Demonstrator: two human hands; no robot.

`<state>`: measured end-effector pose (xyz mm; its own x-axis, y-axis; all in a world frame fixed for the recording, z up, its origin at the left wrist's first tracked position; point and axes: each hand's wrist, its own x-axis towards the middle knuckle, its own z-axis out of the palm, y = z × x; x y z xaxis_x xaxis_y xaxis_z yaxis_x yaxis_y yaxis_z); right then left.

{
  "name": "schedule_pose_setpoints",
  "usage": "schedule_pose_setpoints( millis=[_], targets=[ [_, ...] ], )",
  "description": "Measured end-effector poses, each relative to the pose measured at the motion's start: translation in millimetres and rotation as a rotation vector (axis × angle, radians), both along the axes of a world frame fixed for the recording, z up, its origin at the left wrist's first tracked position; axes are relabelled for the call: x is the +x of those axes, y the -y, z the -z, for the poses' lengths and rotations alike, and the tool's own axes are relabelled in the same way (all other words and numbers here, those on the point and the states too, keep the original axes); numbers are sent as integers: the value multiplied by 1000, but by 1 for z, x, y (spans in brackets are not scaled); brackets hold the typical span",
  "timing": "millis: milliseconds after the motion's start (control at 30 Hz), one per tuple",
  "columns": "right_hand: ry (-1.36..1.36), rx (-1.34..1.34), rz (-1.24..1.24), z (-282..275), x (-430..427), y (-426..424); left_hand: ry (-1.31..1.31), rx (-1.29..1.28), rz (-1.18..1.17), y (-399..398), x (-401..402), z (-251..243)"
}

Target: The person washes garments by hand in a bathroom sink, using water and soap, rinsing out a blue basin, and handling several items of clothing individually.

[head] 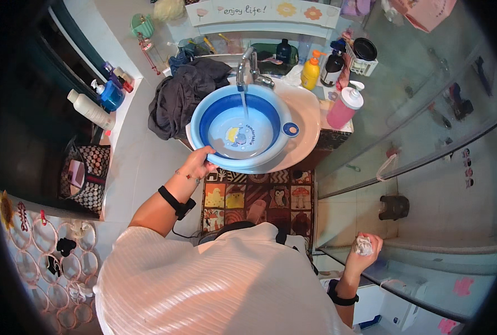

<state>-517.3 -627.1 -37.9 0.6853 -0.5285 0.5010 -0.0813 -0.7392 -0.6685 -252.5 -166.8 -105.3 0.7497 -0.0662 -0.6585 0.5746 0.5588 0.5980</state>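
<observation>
My left hand [202, 163] grips the near-left rim of a round light-blue plastic basin [275, 150], thumb on top and fingers beneath. The basin rests on the white washbasin [307, 125], and a stream of water runs into it from the chrome faucet [245, 67]. A cartoon print shows through the shallow water on its floor. Well off to the right, near the glass shower panel, my right hand [363, 251] is closed around a crumpled white wad [364, 246], perhaps tissue or cloth.
A dark garment [177, 98] lies heaped left of the faucet. Along the right stand a yellow pump bottle [311, 73], a dark pump bottle [332, 69] and a pink pump bottle [344, 109]. The glass shower panel [370, 121] borders the right side. A patterned mat [259, 197] covers the floor.
</observation>
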Motion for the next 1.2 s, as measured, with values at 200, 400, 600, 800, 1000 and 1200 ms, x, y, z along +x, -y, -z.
schedule_pose_setpoints(
  millis=[200, 400, 600, 800, 1000, 1200],
  targets=[
    [-17, -15, 12, 7, 2, -1, 144, 181, -28, 5, 3, -6],
    [-19, 30, 22, 8, 1, -4, 266, 456, -101, 24, 12, -19],
    [-23, 42, 34, 13, -4, -2, 387, 740, -151, 12, 22, -11],
    [-6, 51, 26, 18, -6, 3, 297, 505, -120, 0, 24, -19],
    [-4, 77, 27, 21, -5, 7, 3, 1, -90, 13, 19, 1],
    [-17, 86, 19, 15, -4, 8, -159, -326, 198, 13, 20, 50]
  ],
)
